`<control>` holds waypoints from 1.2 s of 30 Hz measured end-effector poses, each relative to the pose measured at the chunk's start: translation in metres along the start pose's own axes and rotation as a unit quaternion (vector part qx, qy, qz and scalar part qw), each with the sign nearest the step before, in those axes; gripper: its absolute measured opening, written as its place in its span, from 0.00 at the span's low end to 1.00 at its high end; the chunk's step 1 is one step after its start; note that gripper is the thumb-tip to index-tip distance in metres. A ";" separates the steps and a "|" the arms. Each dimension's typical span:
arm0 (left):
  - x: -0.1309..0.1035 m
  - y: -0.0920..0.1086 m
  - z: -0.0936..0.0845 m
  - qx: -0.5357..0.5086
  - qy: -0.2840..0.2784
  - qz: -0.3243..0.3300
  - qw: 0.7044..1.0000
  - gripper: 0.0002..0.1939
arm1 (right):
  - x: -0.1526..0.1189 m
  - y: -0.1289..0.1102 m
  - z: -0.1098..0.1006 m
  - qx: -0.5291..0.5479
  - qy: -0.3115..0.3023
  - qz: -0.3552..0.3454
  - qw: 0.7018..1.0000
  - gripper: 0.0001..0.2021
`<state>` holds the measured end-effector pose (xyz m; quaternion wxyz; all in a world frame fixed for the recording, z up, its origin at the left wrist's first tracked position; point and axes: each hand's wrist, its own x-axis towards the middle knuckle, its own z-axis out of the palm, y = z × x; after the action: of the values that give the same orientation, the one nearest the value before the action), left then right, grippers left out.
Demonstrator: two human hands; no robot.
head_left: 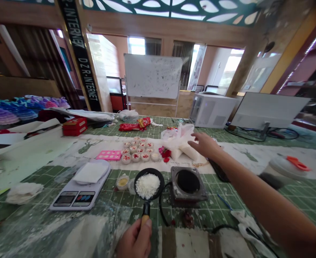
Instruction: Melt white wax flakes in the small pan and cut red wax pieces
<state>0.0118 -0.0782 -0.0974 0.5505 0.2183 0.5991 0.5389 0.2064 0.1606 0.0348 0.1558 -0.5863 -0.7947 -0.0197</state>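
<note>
My left hand [137, 238] grips the handle of a small black frying pan [161, 193], which holds a heap of white flakes [147, 185]. My right hand [204, 144] reaches far forward, fingers stretched out, beside a white plastic bag [181, 133]; whether it touches the bag I cannot tell. Bags of white material [188, 149] lie below that hand. Right of the pan stands a small electric hot plate [188, 182] with a dark round top. Several little cups [135, 157] with white filling and red bits sit beyond the pan, near a pink mold [108, 155].
A kitchen scale [92, 182] with white paper on it stands at left. Red petals [164, 153] lie by the cups. A cable [161, 204] runs beside the hot plate. A lidded tub [278, 172] is at right; a monitor [268, 111] and a white computer case [211, 109] stand behind.
</note>
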 end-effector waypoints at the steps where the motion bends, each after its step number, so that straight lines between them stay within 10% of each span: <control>1: -0.003 0.003 0.002 0.007 -0.007 0.003 1.000 0.21 | -0.022 0.008 -0.002 0.003 0.003 0.002 1.000 0.23; 7: -0.029 0.022 0.010 0.052 -0.056 0.001 0.997 0.22 | -0.138 0.049 -0.005 0.058 -0.033 0.037 0.997 0.24; 15: -0.042 0.049 0.035 0.054 -0.186 -0.008 0.981 0.18 | -0.220 0.057 -0.007 0.104 -0.110 0.080 0.985 0.19; 23: -0.020 0.043 0.080 0.095 -0.203 0.007 0.975 0.16 | -0.264 0.068 0.006 0.117 -0.112 0.097 0.982 0.18; 36: -0.007 0.031 0.081 0.114 -0.218 0.004 0.969 0.27 | -0.273 0.076 0.000 0.085 -0.137 0.121 0.979 0.17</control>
<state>0.0760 -0.0413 -0.0522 0.6371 0.3941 0.5217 0.4082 0.3498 -0.0683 -0.0504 0.0959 -0.6599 -0.7305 0.1473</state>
